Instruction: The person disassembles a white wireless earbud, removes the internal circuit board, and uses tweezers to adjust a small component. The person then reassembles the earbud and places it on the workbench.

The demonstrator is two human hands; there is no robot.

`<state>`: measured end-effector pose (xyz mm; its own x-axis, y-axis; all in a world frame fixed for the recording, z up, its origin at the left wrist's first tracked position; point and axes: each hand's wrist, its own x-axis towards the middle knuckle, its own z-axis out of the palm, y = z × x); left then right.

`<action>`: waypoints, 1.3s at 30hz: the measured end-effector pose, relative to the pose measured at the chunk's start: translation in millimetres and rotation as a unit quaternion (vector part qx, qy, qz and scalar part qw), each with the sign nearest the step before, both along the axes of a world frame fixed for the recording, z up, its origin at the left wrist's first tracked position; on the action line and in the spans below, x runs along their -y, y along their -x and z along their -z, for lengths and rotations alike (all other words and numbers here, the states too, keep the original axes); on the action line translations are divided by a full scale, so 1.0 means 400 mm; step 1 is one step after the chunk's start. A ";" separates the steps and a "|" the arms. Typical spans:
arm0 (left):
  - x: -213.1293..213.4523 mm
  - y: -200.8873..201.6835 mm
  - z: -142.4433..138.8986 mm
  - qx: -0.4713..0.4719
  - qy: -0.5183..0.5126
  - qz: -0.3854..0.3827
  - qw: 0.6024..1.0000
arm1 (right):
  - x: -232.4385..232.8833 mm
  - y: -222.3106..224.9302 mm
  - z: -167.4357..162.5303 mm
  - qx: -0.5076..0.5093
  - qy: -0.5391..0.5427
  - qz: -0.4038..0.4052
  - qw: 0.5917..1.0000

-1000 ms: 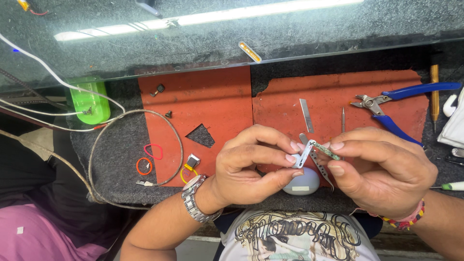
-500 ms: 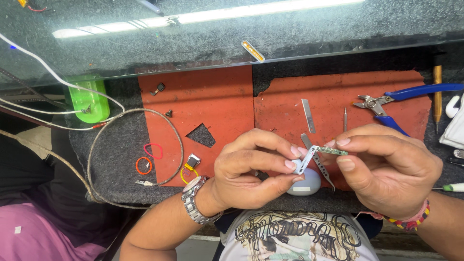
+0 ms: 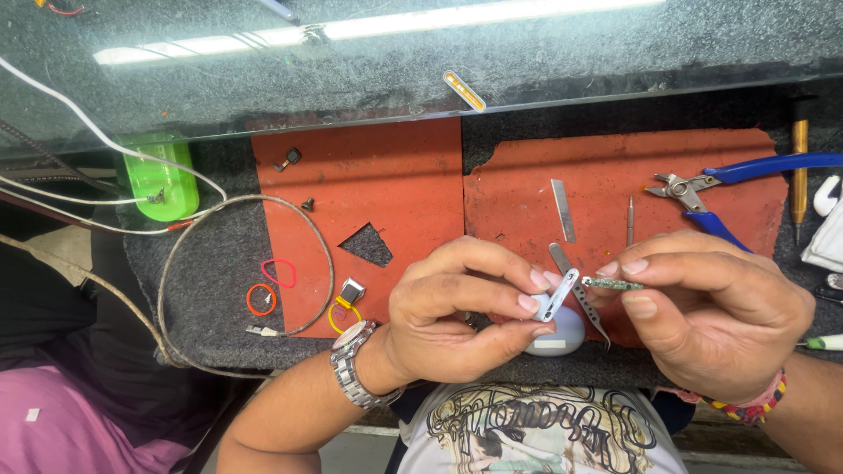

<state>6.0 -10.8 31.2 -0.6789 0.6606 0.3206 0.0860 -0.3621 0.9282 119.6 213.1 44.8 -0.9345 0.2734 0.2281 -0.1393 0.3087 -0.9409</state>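
Observation:
My left hand [image 3: 457, 316] pinches a small flat white strip [image 3: 557, 296] between thumb and forefinger, held over the near edge of the red mat [image 3: 413, 184]. My right hand [image 3: 711, 307] grips a thin green strip-shaped part [image 3: 612, 283] whose tip meets the white strip. Just below the two hands a white rounded case [image 3: 557, 332] lies on the mat, partly hidden by my fingers. Tweezers [image 3: 580, 290] rest on the mat under the held parts.
Blue-handled pliers [image 3: 729, 180] lie at the right. A metal blade [image 3: 563, 209] and a thin pin [image 3: 630, 219] rest on the mat. A green box [image 3: 160, 180], white cables [image 3: 105, 140], coloured rubber rings [image 3: 263, 294] and a yellow-handled tool [image 3: 799, 167] lie around.
My right hand has turned the green part from slanted to nearly level and moved slightly up. The left hand stays pinched on the white strip.

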 end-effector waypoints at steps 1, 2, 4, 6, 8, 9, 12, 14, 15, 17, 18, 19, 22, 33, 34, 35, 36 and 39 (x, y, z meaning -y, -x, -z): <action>0.001 0.000 0.000 0.001 0.001 0.000 1.000 | -0.001 0.000 0.000 0.001 0.001 0.001 1.000; 0.002 0.000 0.000 0.003 0.002 0.001 1.000 | -0.001 0.000 0.000 0.002 0.003 0.002 1.000; 0.004 0.001 0.000 0.006 0.003 0.003 1.000 | -0.001 0.001 -0.001 0.002 0.006 0.003 1.000; 0.004 0.001 0.002 0.009 0.001 0.007 1.000 | 0.000 0.003 -0.003 0.001 0.008 0.000 1.000; 0.004 0.000 0.002 0.011 0.003 0.006 1.000 | 0.002 0.005 -0.005 -0.006 0.024 -0.008 1.000; 0.004 -0.001 0.002 0.011 0.004 0.006 1.000 | 0.002 0.006 -0.006 -0.006 0.030 -0.012 0.999; 0.006 -0.002 0.001 0.012 0.013 0.003 1.000 | 0.001 0.009 -0.007 0.000 0.045 -0.021 0.999; 0.006 0.001 0.002 0.008 0.010 0.006 1.000 | 0.001 0.009 -0.008 -0.005 0.045 -0.024 0.999; 0.007 0.002 0.002 0.007 0.009 0.007 1.000 | 0.001 0.008 -0.007 -0.008 0.046 -0.025 0.999; 0.007 0.001 0.003 0.014 0.004 0.014 1.000 | 0.000 0.008 -0.006 -0.008 0.041 -0.022 0.999; 0.007 0.002 0.003 0.017 0.002 0.017 1.000 | 0.000 0.008 -0.005 -0.008 0.041 -0.022 0.999; 0.007 0.003 0.003 0.017 0.003 0.016 1.000 | 0.000 0.009 -0.005 -0.009 0.041 -0.022 0.999; 0.005 0.001 0.001 0.015 0.005 0.013 1.000 | -0.001 0.008 -0.004 -0.010 0.049 -0.025 0.998; 0.005 0.002 -0.003 0.006 0.004 0.007 1.000 | -0.004 0.003 0.003 -0.013 0.046 -0.025 0.999; 0.005 0.001 -0.003 0.008 0.003 0.009 1.000 | -0.003 0.002 0.003 -0.015 0.047 -0.027 0.998; 0.005 0.002 -0.002 0.009 0.002 0.012 1.000 | -0.003 0.003 0.003 -0.014 0.048 -0.027 0.998; 0.005 0.002 -0.002 0.010 0.001 0.014 1.000 | -0.003 0.003 0.003 -0.013 0.049 -0.027 0.998; 0.005 0.003 -0.002 0.005 0.003 0.013 1.000 | -0.002 0.003 0.003 -0.002 0.049 -0.017 0.999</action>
